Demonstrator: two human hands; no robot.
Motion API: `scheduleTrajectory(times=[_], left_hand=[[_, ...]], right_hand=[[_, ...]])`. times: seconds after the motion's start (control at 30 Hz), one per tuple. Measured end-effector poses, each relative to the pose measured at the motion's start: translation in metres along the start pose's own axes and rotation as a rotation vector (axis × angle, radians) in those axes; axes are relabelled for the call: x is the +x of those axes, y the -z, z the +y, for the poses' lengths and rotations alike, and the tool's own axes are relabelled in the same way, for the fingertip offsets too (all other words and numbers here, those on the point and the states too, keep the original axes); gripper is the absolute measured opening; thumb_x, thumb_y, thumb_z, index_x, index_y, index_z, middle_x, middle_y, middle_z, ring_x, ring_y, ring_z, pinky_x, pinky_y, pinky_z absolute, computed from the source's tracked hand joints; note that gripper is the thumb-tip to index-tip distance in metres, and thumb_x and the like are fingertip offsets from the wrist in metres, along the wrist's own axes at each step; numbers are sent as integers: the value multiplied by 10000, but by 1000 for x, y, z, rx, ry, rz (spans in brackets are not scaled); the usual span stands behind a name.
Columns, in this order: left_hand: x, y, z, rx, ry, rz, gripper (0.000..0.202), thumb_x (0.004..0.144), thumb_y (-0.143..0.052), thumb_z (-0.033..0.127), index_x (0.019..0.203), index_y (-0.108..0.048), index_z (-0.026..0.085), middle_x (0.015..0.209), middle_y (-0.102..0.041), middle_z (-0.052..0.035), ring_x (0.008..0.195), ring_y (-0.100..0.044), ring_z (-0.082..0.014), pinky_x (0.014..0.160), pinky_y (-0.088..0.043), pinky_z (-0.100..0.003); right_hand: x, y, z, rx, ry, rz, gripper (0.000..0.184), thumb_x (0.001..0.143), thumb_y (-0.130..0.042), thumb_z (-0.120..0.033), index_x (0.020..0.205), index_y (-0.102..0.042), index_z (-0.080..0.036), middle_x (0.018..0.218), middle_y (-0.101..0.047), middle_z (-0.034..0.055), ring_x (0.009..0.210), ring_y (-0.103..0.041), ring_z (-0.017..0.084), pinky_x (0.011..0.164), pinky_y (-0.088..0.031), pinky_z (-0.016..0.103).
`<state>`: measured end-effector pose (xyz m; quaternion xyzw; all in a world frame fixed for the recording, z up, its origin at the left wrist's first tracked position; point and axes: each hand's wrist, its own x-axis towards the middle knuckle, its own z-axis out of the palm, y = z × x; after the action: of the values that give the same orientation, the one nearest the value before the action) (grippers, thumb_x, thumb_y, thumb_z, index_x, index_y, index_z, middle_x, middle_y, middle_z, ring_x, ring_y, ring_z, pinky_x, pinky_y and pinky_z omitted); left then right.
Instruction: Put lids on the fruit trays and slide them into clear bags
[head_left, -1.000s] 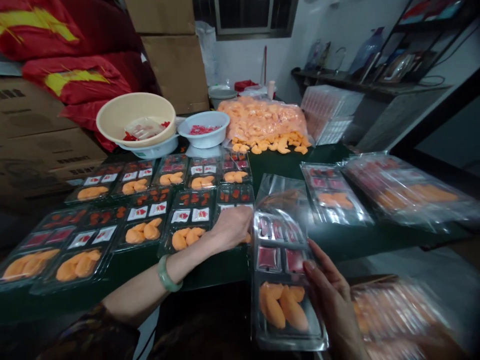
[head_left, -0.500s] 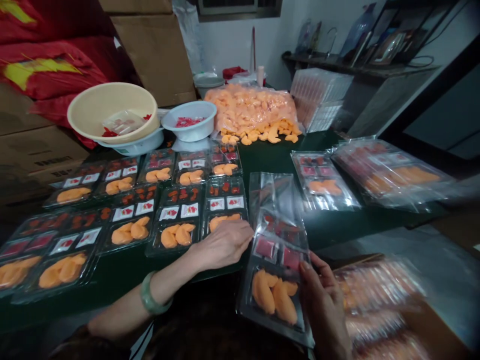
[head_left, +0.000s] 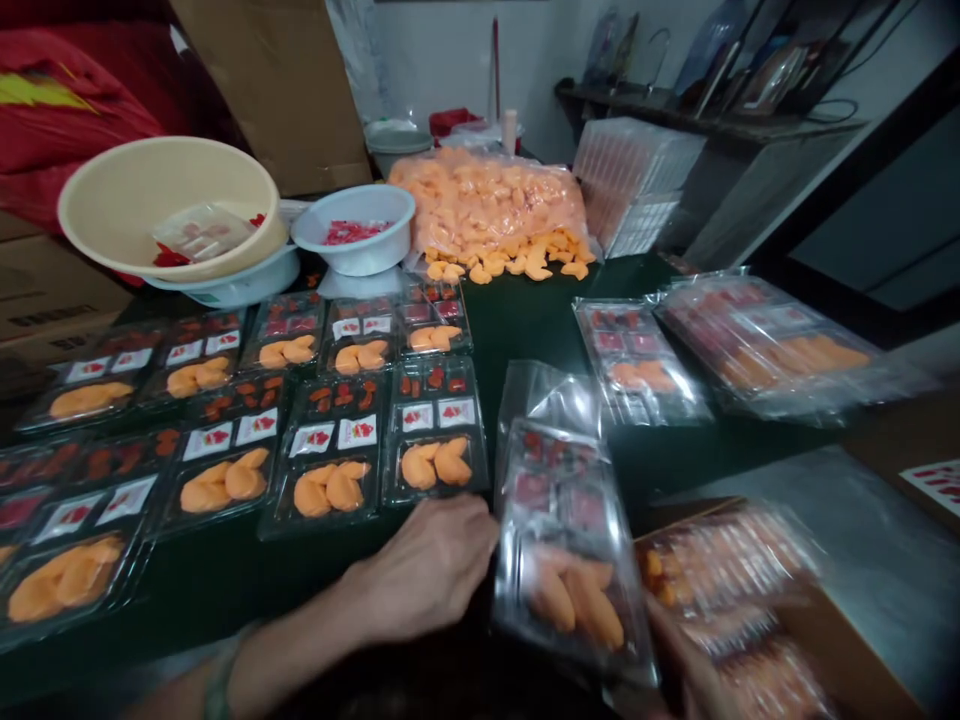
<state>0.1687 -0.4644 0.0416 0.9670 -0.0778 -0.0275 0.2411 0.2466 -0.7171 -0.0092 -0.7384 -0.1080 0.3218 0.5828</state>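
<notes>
A black tray in a clear plastic bag point(head_left: 562, 540) is tilted up in front of me. Inside it are two orange folded pieces like fortune cookies, two pinkish packets and small red-brown pieces. Curled at the bag's left edge is my left hand point(head_left: 431, 560), its fingertips pinched against the plastic. My right hand point(head_left: 686, 655) grips the lower right side of the bag; it is blurred and partly cut off by the frame's bottom. To the left, rows of similar filled trays point(head_left: 322, 445) lie on the dark green table point(head_left: 517, 320).
A large cream basin point(head_left: 97, 215) and a pale blue bowl point(head_left: 360, 230) stand at the back left. Behind the table's middle lies a bag of orange pieces point(head_left: 491, 200). Bagged trays point(head_left: 780, 340) are piled at right, above an open carton point(head_left: 840, 640) of packed trays.
My view has shifted, so the table things sit further left. Both hands and the bagged tray have moved lower in view, and the tray's upper edge has tipped.
</notes>
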Motion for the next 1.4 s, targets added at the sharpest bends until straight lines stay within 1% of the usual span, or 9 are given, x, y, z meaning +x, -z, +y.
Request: scheduleTrajectory(times=[0.17, 0.3, 0.4, 0.5, 0.7, 0.83, 1.0, 1.2, 1.4], left_hand=[[57, 11, -38, 253, 136, 38, 250, 887, -328, 171, 707, -502, 158, 722, -564, -39, 617, -499, -146, 525, -316, -281], [75, 10, -54, 365, 96, 25, 227, 884, -353, 184, 725, -512, 152, 734, -570, -36, 631, -509, -147, 506, -305, -270], [79, 10, -54, 413, 41, -3, 193, 872, -378, 177, 756, -529, 146, 767, -591, -46, 684, -536, -165, 538, -346, -277], [83, 11, -48, 493, 47, -63, 143, 835, -417, 147, 796, -554, 134, 813, -614, -76, 742, -564, -210, 551, -372, -306], [85, -4, -37, 580, -84, -69, 144, 784, -444, 72, 791, -580, 119, 768, -614, -105, 732, -561, -225, 539, -390, -319], [88, -14, -32, 609, -140, 40, 155, 797, -434, 77, 740, -570, 126, 702, -591, -92, 672, -548, -220, 518, -386, -325], [101, 1, -19, 637, -220, 294, 172, 810, -439, 121, 680, -550, 139, 668, -579, -76, 637, -533, -205, 567, -401, -338], [120, 20, 2, 656, -264, 464, 194, 822, -423, 132, 666, -536, 151, 656, -570, -64, 631, -530, -206, 542, -371, -336], [192, -1, 12, 573, -244, 264, 163, 808, -424, 112, 808, -587, 103, 759, -621, -105, 716, -582, -212, 566, -397, -334]], right_hand=[[45, 1, -21, -740, 132, 215, 426, 550, -684, -632, 612, -545, -235, 499, -570, 35, 467, -532, 220, 472, -348, 307], [65, -2, -28, -977, 683, 373, 437, 633, -681, -573, 876, -591, -222, 941, -635, 128, 876, -574, 325, 692, -421, 406], [95, -11, -31, -1046, 952, 248, 345, 765, -636, -406, 1033, -564, -201, 1170, -541, 140, 1112, -463, 318, 828, -402, 430], [130, -23, -36, -1069, 914, 190, 150, 820, -593, -321, 890, -575, -190, 1013, -583, 93, 952, -507, 239, 747, -420, 343], [163, -40, -51, -1134, 805, 370, 74, 831, -568, -248, 784, -574, -190, 827, -579, 64, 827, -454, 219, 649, -376, 291], [176, -45, -56, -1137, 796, 427, 102, 826, -546, -212, 727, -553, -192, 781, -567, 58, 799, -440, 213, 622, -340, 281], [194, -47, -65, -1094, 940, 545, 203, 837, -458, -145, 642, -477, -200, 673, -510, 45, 705, -414, 191, 607, -312, 278], [192, -7, -97, -1133, 1177, 732, 280, 850, -422, -116, 586, -446, -203, 601, -472, 32, 653, -401, 176, 606, -309, 280], [207, 74, -91, -1433, 1014, 769, 176, 831, -473, -175, 659, -507, -183, 683, -517, 70, 726, -429, 207, 555, -297, 283]])
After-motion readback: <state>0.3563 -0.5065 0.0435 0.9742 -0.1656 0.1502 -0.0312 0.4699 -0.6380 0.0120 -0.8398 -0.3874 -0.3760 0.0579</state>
